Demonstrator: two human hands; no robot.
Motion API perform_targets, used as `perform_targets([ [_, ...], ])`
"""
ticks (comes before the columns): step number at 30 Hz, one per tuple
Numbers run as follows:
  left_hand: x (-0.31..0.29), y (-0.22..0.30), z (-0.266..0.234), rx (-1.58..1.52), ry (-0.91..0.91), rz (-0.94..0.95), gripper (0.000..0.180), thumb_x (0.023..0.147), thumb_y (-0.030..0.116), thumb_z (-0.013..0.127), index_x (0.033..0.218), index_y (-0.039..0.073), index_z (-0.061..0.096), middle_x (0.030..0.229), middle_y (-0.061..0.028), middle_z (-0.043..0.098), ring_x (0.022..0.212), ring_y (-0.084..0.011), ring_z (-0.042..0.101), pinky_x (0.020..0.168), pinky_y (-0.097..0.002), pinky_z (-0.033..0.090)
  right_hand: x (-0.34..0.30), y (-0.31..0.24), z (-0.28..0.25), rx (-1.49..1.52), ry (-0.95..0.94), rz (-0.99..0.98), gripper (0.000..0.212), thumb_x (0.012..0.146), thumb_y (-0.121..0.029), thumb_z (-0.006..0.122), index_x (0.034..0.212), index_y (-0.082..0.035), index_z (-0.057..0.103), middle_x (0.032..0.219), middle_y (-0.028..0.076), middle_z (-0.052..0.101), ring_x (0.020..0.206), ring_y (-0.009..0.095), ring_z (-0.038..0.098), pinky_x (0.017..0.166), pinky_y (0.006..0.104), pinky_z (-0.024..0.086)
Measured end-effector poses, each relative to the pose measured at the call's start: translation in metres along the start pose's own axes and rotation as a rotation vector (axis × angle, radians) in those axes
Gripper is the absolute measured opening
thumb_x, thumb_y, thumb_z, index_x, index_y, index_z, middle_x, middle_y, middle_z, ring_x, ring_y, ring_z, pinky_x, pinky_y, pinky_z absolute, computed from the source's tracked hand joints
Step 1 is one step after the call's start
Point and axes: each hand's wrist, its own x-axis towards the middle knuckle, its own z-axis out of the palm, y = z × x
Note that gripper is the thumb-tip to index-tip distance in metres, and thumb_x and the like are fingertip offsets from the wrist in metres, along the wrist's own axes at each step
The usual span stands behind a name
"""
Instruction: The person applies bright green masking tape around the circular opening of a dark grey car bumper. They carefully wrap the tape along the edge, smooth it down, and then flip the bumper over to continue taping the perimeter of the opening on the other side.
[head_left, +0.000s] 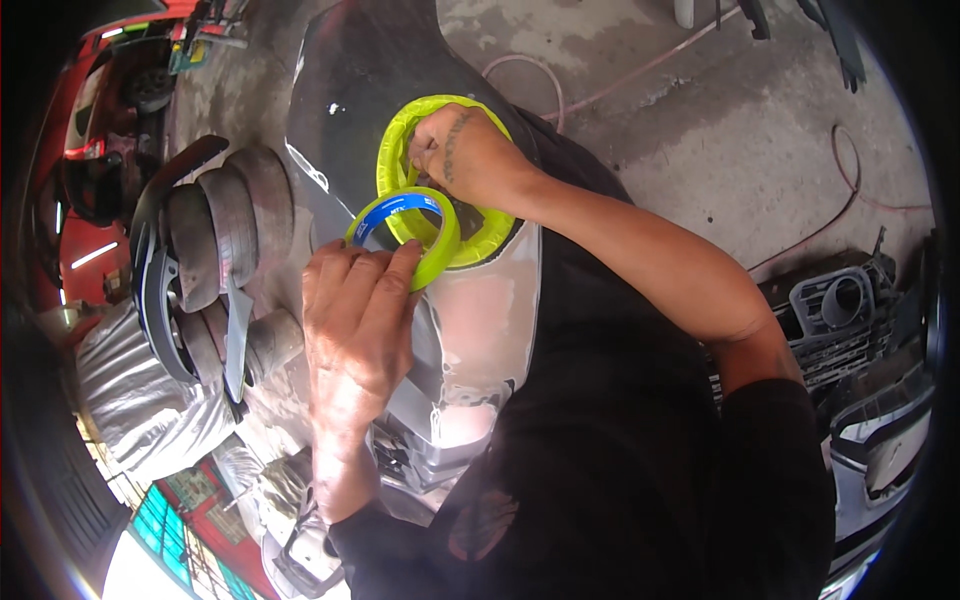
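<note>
Left hand clamped on a yellow-green tape roll; right hand at a yellow-covered ring
The hands are apart; the right one bends over the ring's one o'clock, its fingers curled, though I cannot tell whether they pinch anything; the roll sits at the ring's seven o'clock, over a dark panel; it looks light, stiff around its blue core, the tape likely thin and clingy; best held by its outer rim.
</note>
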Motion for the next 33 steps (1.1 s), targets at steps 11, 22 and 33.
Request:
perform_targets([
  [11,-0.002,0.000,0.004,0.052,-0.001,0.020,0.045,0.079,0.002,0.076,0.124,-0.003,0.074,0.101,-0.0142,0.071,0.096,-0.0334,0.067,0.101,-0.0527,0.052,0.003,0.000,0.007,-0.061,0.057,-0.128,0.013,0.093,-0.006,0.074,0.095,0.005,0.079,0.088,0.024,0.078,0.081,0.034,0.078,0.077,0.0417,0.060],
  [22,-0.008,0.004,0.005,0.088,0.019,-0.001,0.043,0.080,0.004,0.075,0.123,-0.002,0.075,0.102,-0.0136,0.069,0.097,-0.0328,0.067,0.103,-0.0548,0.052,-0.029,-0.012,-0.019,0.049,0.039,-0.275,0.012,0.095,-0.009,0.077,0.100,0.001,0.076,0.083,0.016,0.076,0.076,0.022,0.075,0.075,0.0362,0.058],
  [33,-0.010,-0.003,-0.003,0.103,0.055,-0.032,0.042,0.080,0.010,0.082,0.120,0.000,0.075,0.101,-0.0122,0.069,0.096,-0.0324,0.066,0.101,-0.0543,0.052,-0.021,-0.010,-0.016,0.171,-0.070,-0.325,0.017,0.100,-0.014,0.074,0.106,0.002,0.079,0.086,0.011,0.078,0.079,0.018,0.074,0.078,0.0341,0.057],
])
